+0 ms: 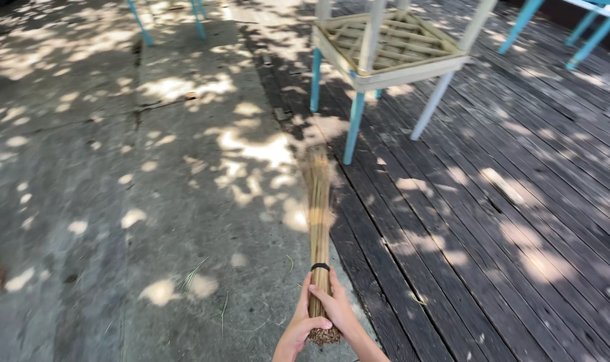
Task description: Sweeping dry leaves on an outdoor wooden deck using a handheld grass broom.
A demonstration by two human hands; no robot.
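Observation:
A long stick broom (318, 214) made of bundled thin twigs points away from me, its brush end resting on the ground near the seam between the concrete and the wooden deck. A black band wraps the bundle just above my hands. My left hand (299, 327) and my right hand (338, 310) both clasp the near end of the bundle, right hand slightly ahead of the left. The cut stick ends show below my hands.
Grey concrete floor (104, 201) lies to the left, dark wooden decking (506, 221) to the right. A pale wooden chair with blue and white legs (385, 50) stands just beyond the broom tip. More blue legs (590, 30) stand at the top right and top left. Small grass bits lie near my hands.

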